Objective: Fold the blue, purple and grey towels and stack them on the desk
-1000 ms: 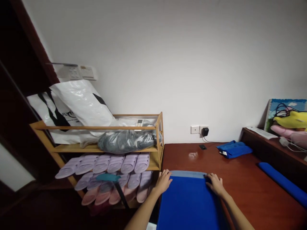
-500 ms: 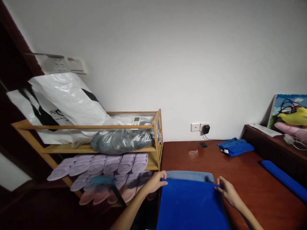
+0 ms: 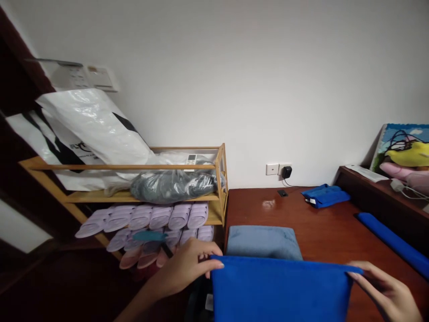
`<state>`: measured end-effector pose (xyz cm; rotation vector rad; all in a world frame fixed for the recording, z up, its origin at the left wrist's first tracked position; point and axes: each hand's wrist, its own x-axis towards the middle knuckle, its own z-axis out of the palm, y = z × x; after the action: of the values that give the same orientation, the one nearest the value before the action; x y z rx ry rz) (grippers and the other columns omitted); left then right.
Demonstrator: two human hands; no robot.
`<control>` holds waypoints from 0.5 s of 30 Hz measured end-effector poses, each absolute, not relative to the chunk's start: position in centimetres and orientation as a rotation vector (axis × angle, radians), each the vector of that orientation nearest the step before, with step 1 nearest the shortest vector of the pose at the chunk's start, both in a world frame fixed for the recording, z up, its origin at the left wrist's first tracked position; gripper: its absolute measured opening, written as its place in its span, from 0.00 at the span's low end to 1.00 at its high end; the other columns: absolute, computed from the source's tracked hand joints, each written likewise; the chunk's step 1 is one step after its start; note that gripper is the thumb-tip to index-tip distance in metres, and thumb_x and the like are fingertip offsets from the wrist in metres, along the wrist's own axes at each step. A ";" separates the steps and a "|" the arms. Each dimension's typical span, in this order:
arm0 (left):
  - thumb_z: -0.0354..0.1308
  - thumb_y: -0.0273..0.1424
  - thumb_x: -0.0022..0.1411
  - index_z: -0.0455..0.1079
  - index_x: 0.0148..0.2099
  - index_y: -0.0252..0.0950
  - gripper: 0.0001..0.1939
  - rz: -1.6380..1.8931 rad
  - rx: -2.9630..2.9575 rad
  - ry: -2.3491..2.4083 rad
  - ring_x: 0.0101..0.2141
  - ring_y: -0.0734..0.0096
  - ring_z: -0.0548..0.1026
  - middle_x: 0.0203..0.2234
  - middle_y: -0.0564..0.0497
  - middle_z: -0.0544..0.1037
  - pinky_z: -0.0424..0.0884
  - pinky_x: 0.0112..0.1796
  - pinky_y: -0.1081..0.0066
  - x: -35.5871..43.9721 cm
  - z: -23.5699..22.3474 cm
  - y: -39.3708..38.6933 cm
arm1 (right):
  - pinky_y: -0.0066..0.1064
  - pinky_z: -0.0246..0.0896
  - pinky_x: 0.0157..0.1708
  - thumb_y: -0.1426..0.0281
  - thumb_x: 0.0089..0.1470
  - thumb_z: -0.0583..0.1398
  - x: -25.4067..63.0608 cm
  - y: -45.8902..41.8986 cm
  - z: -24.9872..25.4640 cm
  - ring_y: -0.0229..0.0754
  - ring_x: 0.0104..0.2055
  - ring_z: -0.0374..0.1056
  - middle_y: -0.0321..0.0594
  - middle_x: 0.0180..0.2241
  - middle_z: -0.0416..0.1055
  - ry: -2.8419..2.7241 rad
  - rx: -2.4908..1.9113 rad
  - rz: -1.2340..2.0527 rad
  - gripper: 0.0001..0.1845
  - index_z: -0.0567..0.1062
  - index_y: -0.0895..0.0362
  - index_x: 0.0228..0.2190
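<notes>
A blue cloth (image 3: 281,290) is stretched between my two hands, its top edge taut and its lower part running out of the picture. My left hand (image 3: 191,264) pinches the left corner between thumb and fingers. At the right corner, my right hand (image 3: 385,286) grips the edge the same way. Just behind the cloth, a folded grey-blue cloth (image 3: 264,241) lies flat on the reddish-brown table (image 3: 325,232), partly covered from view.
A folded blue cloth (image 3: 325,196) and a rolled blue cloth (image 3: 392,243) lie farther back and right. To the left stands a wooden rack (image 3: 221,183) with several lilac slippers (image 3: 159,217) and a white bag (image 3: 97,129). A black plug (image 3: 286,171) sits in the wall socket.
Both hands have lifted the blue cloth up and closer to me, and they are farther apart. More of the grey-blue cloth behind it shows. The view has tilted down slightly.
</notes>
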<state>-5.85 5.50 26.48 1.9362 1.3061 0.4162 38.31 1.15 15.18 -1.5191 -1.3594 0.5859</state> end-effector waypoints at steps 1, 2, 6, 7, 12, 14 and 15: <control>0.58 0.37 0.57 0.75 0.32 0.37 0.09 0.446 1.939 1.322 0.25 0.73 0.73 0.21 0.56 0.75 0.63 0.28 0.78 -5.9 26.9 5.3 | 0.25 0.71 0.35 0.55 0.37 0.67 38.3 1.1 15.8 0.48 0.37 0.74 0.40 0.34 0.78 -1.339 -1.520 0.585 0.18 0.80 0.54 0.28; 0.58 0.37 0.57 0.75 0.32 0.37 0.09 0.475 1.941 1.335 0.25 0.73 0.73 0.21 0.56 0.75 0.63 0.27 0.78 -5.9 27.2 5.3 | 0.25 0.71 0.35 0.55 0.36 0.67 38.1 1.3 16.4 0.48 0.37 0.73 0.40 0.34 0.78 -1.324 -1.517 0.588 0.18 0.80 0.54 0.28; 0.56 0.39 0.59 0.73 0.33 0.36 0.12 0.623 1.933 1.271 0.25 0.73 0.73 0.22 0.55 0.75 0.65 0.27 0.77 -5.7 26.7 7.0 | 0.24 0.68 0.31 0.55 0.38 0.66 36.9 3.6 18.0 0.42 0.32 0.70 0.39 0.30 0.75 -1.296 -1.471 0.634 0.19 0.77 0.56 0.28; 0.55 0.40 0.59 0.73 0.33 0.36 0.13 0.659 1.938 1.238 0.25 0.73 0.73 0.22 0.55 0.76 0.65 0.28 0.76 -5.6 26.0 7.8 | 0.24 0.66 0.30 0.54 0.39 0.66 36.6 4.5 18.0 0.40 0.31 0.69 0.38 0.28 0.74 -1.291 -1.451 0.658 0.19 0.76 0.56 0.28; 0.56 0.44 0.57 0.72 0.33 0.34 0.16 0.733 1.937 1.255 0.22 0.72 0.72 0.20 0.54 0.74 0.67 0.28 0.74 -4.8 19.9 13.5 | 0.27 0.60 0.26 0.50 0.44 0.61 35.1 10.1 14.4 0.36 0.26 0.62 0.34 0.22 0.67 -1.316 -1.392 0.785 0.22 0.72 0.57 0.26; 0.55 0.44 0.57 0.71 0.32 0.34 0.17 0.740 1.933 1.331 0.23 0.71 0.73 0.20 0.53 0.74 0.66 0.28 0.73 -4.3 16.8 15.9 | 0.27 0.58 0.25 0.48 0.44 0.60 34.6 12.2 11.9 0.36 0.24 0.60 0.33 0.20 0.64 -1.335 -1.417 0.782 0.23 0.71 0.57 0.25; 0.55 0.43 0.57 0.71 0.31 0.34 0.16 0.736 1.933 1.376 0.23 0.71 0.72 0.20 0.53 0.74 0.66 0.27 0.73 -4.0 15.4 16.9 | 0.27 0.57 0.24 0.47 0.43 0.59 34.5 13.2 10.6 0.35 0.24 0.59 0.33 0.20 0.64 -1.344 -1.436 0.775 0.24 0.70 0.57 0.24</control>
<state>-4.04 16.95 15.40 1.9326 1.3761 0.7365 34.46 13.23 10.59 -1.4358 -1.3441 0.7754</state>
